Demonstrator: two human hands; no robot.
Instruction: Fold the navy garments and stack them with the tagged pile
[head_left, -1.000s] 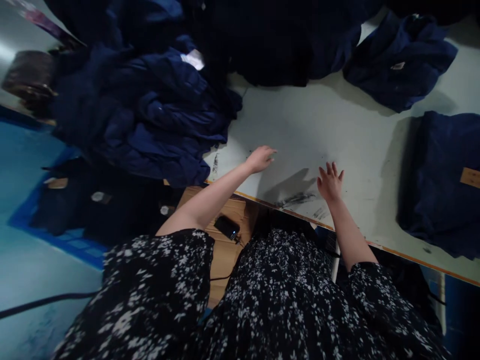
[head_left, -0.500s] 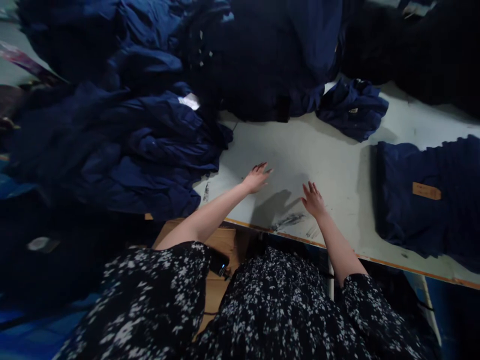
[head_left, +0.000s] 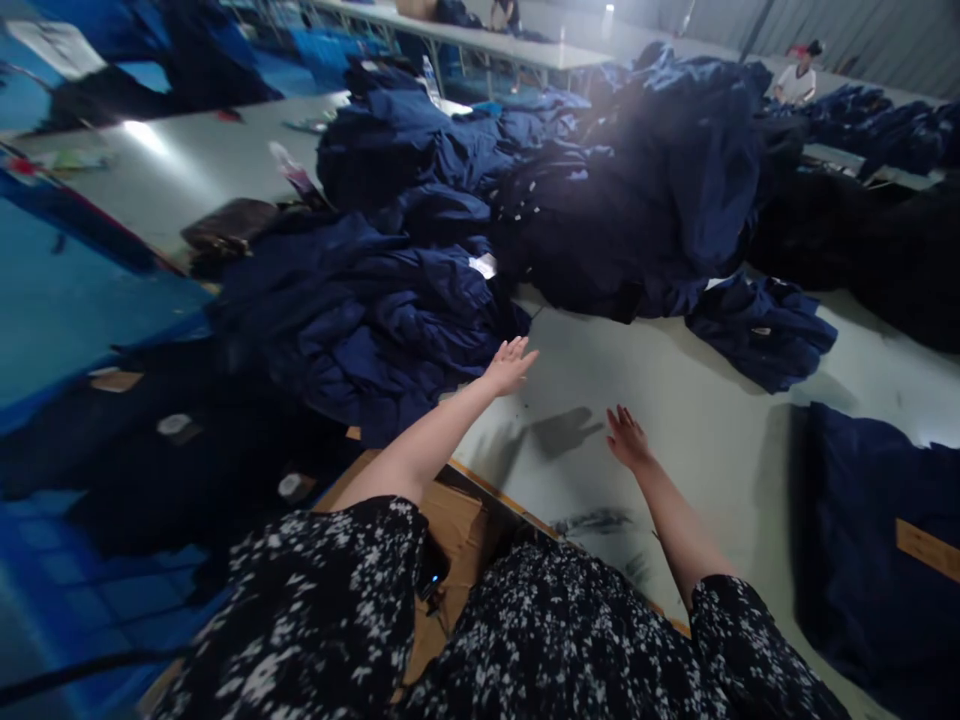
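Observation:
My left hand (head_left: 510, 367) hovers over the pale table (head_left: 570, 375), open with fingers stretched out and nothing in it. It is nearest to a crumpled heap of navy garments (head_left: 382, 320) on the left, which has a white label (head_left: 484, 266). My right hand (head_left: 628, 438) is also over the table, open and holding nothing, with its fingers extended. Shadows from the hands fall on the tabletop. To the right lies a folded navy stack (head_left: 870, 540) with a tan tag (head_left: 928, 548). A small bunched navy garment (head_left: 761, 330) lies beyond my right hand.
A tall navy garment pile (head_left: 637, 190) stands at the back. Dark garments with labels fill a blue crate (head_left: 45, 600) at lower left. A cardboard box (head_left: 454, 520) sits below the table edge. A brown bag (head_left: 229, 228) and a bottle (head_left: 430, 80) are farther off; a person (head_left: 796, 80) is far right.
The view has lifted and swung left, bringing the room behind into sight. My left hand is now closer to the crumpled heap. Both hands stay open and hold nothing.

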